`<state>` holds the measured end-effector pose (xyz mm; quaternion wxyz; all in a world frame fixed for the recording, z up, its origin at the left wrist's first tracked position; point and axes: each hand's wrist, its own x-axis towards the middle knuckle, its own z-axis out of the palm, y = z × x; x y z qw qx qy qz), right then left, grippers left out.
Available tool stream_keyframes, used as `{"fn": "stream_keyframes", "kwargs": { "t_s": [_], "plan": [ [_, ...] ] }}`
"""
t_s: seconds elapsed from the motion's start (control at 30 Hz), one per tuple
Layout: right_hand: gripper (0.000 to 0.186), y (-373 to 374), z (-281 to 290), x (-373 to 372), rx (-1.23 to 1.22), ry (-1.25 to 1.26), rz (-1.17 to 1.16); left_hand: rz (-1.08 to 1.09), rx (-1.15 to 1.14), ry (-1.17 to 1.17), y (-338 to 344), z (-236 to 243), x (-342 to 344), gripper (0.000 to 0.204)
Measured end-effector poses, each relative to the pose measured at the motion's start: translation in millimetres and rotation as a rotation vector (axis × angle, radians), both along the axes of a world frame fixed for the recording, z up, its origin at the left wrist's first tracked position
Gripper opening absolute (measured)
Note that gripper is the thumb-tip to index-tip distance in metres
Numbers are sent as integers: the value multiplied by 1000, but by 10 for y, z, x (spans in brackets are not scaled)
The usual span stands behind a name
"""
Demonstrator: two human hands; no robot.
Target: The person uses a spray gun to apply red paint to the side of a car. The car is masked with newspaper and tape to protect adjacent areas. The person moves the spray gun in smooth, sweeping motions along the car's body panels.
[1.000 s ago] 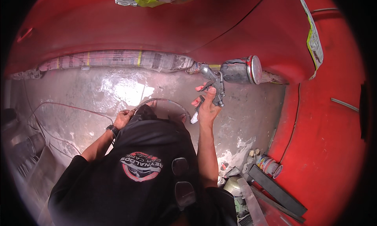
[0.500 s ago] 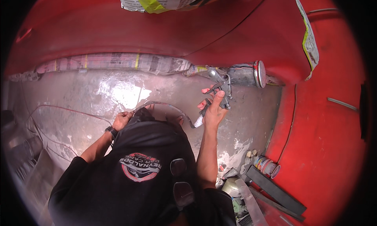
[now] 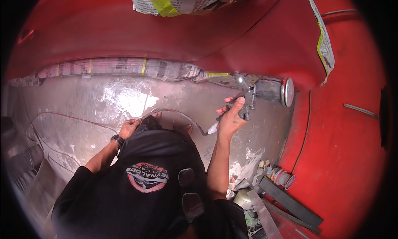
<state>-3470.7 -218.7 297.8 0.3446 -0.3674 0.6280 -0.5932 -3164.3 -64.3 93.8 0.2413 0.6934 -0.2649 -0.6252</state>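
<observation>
My right hand is closed round the handle of a metal spray gun. A dark paint cup with a shiny rim is fixed to the gun and tilts out to the right. From the wrapped white fitting under my right hand, an air hose curves left across my front. My left hand, with a dark watch on the wrist, pinches that hose beside my left hip. Just beyond the gun is a red car body panel, its lower edge masked with newspaper.
More masking paper with yellow tape hangs at the top, and another strip edges the panel at right. A red wall stands at right. Cans, a dark bar and clutter lie low right. The hose trails left over the grey floor.
My right hand has moved the spray gun to the right and slightly nearer to me. My left hand has stayed on the hose in about the same place.
</observation>
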Motion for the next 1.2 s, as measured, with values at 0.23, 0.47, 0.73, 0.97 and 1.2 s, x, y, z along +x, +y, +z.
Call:
{"fn": "stream_keyframes", "kwargs": {
  "t_s": [0.23, 0.47, 0.73, 0.97, 1.2],
  "plan": [
    [39, 60, 1, 191, 25, 3, 316, -27, 26, -11, -68, 130, 21, 35],
    [44, 13, -89, -291, 3, 22, -104, 12, 10, 52, -2, -65, 43, 35],
    [38, 310, -260, -147, 4, 116, -10, -57, 15, 34, -75, -63, 38, 35],
    [35, 361, -603, -98, -97, 311, 66, -49, -26, 33, -114, -214, -37, 37],
    [37, 263, -1064, -157, -232, 657, 207, -50, 0, -14, -43, -178, -163, 38]
  ]
}}
